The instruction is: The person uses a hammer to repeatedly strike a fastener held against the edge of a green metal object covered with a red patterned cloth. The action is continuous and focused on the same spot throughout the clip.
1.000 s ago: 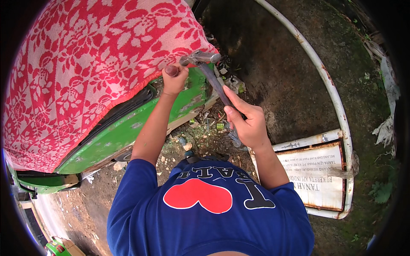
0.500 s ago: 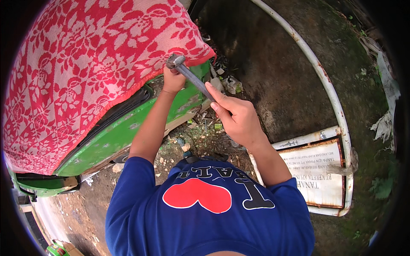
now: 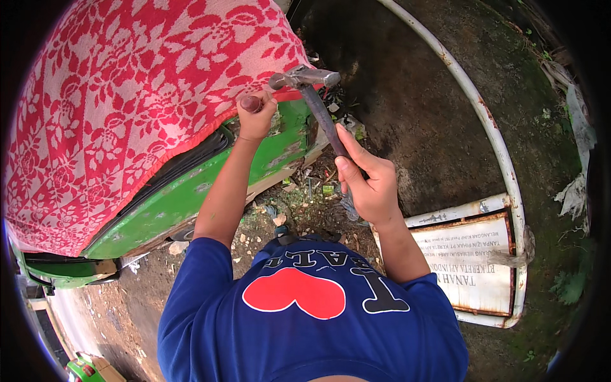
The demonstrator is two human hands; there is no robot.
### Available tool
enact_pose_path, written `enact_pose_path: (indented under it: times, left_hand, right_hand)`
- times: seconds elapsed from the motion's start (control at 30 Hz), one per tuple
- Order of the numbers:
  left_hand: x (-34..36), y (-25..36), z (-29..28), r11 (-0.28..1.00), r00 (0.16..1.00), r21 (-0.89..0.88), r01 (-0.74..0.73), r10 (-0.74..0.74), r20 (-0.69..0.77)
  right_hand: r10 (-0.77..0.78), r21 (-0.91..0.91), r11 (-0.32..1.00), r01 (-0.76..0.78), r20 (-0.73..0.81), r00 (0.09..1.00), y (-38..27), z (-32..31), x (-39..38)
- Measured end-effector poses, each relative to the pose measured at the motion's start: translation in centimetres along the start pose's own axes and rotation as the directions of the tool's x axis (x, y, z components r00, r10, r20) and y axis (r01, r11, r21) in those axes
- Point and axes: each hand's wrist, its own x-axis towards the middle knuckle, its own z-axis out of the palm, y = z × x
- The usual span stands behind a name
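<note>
My right hand (image 3: 372,181) is closed round the handle of a hammer (image 3: 321,118), with the thumb and forefinger along its shaft. The worn metal hammer head is up in the air, right of my left hand and apart from it. My left hand (image 3: 258,119) is a fist round a tool with a rounded brown handle (image 3: 251,104), whose butt end shows above the fingers. The rest of that tool is hidden. Just behind the left fist is the scraped, patchy corner of a green vehicle body (image 3: 254,162), under the edge of a red-and-pink floral blanket (image 3: 153,83).
To the right a curved white metal pipe frame (image 3: 474,95) carries a rusty-edged white sign (image 3: 474,254). Stones and litter (image 3: 293,204) lie on the ground between the vehicle and me. Another green object (image 3: 83,369) shows at lower left.
The hammer head has moved from over my left fist to the right, away from it. My right hand has shifted slightly right and down. The brown handle end is now uncovered.
</note>
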Motion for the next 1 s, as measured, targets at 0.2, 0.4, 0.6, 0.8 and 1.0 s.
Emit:
enact_pose_path:
  times: [0.2,0.4,0.6,0.8,1.0]
  left_hand:
    - [-0.3,0.6,0.5,0.984,0.993,0.159,-0.086,0.071,0.096]
    - [-1.0,1.0,1.9,0.862,0.935,0.401,-0.310,0.201,0.291]
    - [-2.1,0.6,4.3,0.742,0.802,0.438,-0.508,0.223,0.553]
    - [-3.9,-1.2,4.6,0.635,0.698,0.435,-0.638,0.239,0.675]
    - [-4.0,-0.7,4.5,0.650,0.712,0.429,-0.627,0.256,0.653]
  right_hand:
    - [0.021,0.012,1.000,-0.021,-0.006,1.000,0.8,0.2,0.0]
    - [-0.038,0.001,0.999,0.038,-0.046,0.998,1.3,-0.6,-2.4]
    - [-0.241,-0.028,0.971,0.239,-0.063,0.969,3.6,-2.0,-6.7]
    - [0.096,0.161,0.985,-0.066,-0.184,0.978,5.5,-2.3,-9.3]
    - [0.162,0.237,0.965,-0.110,-0.211,0.964,6.4,-3.0,-10.0]
